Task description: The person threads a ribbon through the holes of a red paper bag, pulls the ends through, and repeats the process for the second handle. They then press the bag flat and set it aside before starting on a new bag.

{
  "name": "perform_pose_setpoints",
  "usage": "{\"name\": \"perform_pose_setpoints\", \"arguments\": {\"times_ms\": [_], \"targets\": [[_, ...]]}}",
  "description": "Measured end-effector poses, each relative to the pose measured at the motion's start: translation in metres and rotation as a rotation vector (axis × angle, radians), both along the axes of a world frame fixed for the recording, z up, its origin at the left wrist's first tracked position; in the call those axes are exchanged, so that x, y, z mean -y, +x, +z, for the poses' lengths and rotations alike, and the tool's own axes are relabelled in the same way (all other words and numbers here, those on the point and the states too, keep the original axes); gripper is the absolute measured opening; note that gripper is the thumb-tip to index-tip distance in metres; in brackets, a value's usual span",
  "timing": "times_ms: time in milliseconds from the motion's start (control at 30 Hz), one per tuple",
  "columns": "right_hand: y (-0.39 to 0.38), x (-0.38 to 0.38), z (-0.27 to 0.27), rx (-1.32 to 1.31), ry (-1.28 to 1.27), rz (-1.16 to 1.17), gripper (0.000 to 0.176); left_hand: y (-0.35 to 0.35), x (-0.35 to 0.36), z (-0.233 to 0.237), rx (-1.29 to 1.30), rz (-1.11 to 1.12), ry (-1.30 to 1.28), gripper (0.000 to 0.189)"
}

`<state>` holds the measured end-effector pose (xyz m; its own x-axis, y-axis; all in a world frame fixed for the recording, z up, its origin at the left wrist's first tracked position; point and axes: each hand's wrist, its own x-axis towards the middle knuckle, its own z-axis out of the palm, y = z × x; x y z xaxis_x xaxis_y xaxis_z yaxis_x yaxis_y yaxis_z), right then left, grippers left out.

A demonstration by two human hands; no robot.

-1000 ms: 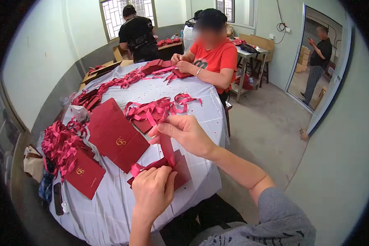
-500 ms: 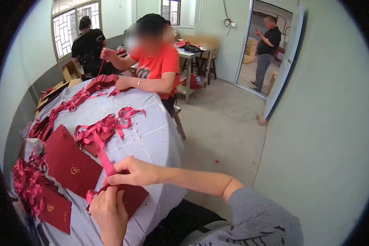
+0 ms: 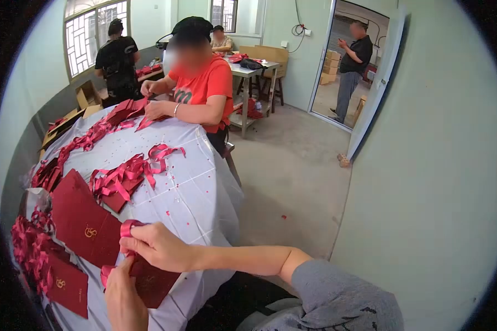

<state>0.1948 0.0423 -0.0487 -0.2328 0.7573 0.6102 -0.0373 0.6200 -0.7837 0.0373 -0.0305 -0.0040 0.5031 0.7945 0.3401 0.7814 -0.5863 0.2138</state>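
Observation:
A dark red bag with a gold logo [image 3: 154,282] lies on the cloth under my hands. My right hand [image 3: 163,248] pinches a pink-red ribbon [image 3: 128,227], which loops up over its fingers. Lower down, my left hand [image 3: 124,292] is closed at the bag's left edge, where a ribbon loop [image 3: 107,273] sticks out beside its fingertips. Whatever knot or join sits between the two hands is hidden by the fingers. Just beyond them, a larger dark red bag [image 3: 85,220] lies flat with its gold emblem facing up.
Ribboned bags [image 3: 66,284] are piled at the left. Another ribbon heap [image 3: 124,179] lies mid-table on the white cloth [image 3: 196,190]. Across the table, a person in a red shirt [image 3: 201,91] handles similar ribbons. Other people stand by the window and in the doorway.
The ribbon my right hand holds was stretched out toward the heap and now curls in a short loop over the fingers. The view has shifted slightly. The co-worker's raised hand has come down.

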Motion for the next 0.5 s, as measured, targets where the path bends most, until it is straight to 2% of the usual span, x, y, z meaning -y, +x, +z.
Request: {"name": "perform_pose_setpoints", "arguments": {"times_ms": [33,67,133,167,200,267,333,367,400,433,500], "targets": [[-0.002,-0.003,-0.001,-0.009,0.001,0.001,0.023,-0.006,0.001,-0.003,0.063,-0.057,0.061,0.034],[-0.002,-0.005,0.000,-0.006,-0.017,0.012,0.022,0.003,0.004,-0.004,0.250,0.024,0.110,0.024],[-0.003,-0.014,-0.012,0.031,0.053,-0.004,0.022,-0.005,0.003,-0.011,0.172,0.091,0.196,0.025],[-0.007,-0.015,-0.016,-0.047,-0.042,0.014,0.025,-0.008,0.009,-0.004,0.146,0.113,0.088,0.040],[-0.006,-0.018,-0.013,0.020,-0.076,-0.002,0.028,-0.016,0.005,-0.009,0.072,0.141,0.296,0.037],[-0.004,-0.027,-0.011,0.128,-0.104,-0.018,0.029,-0.032,0.004,-0.018,0.254,0.322,0.335,0.024],[-0.006,-0.034,-0.010,0.182,-0.119,0.032,0.029,-0.051,0.004,-0.035,0.600,0.481,0.132,0.008],[-0.010,-0.035,-0.009,0.194,-0.135,0.051,0.030,-0.054,0.008,-0.038,0.694,0.548,-0.020,0.017],[-0.015,-0.034,-0.007,0.188,-0.173,0.088,0.030,-0.062,0.008,-0.042,0.654,0.573,-0.181,0.029],[-0.020,-0.032,-0.006,0.187,-0.203,0.118,0.031,-0.064,0.009,-0.052,0.770,0.523,-0.261,0.043],[-0.030,-0.039,-0.014,0.242,-0.206,0.156,0.030,-0.074,0.002,-0.058,0.797,0.554,-0.500,0.054]]}}
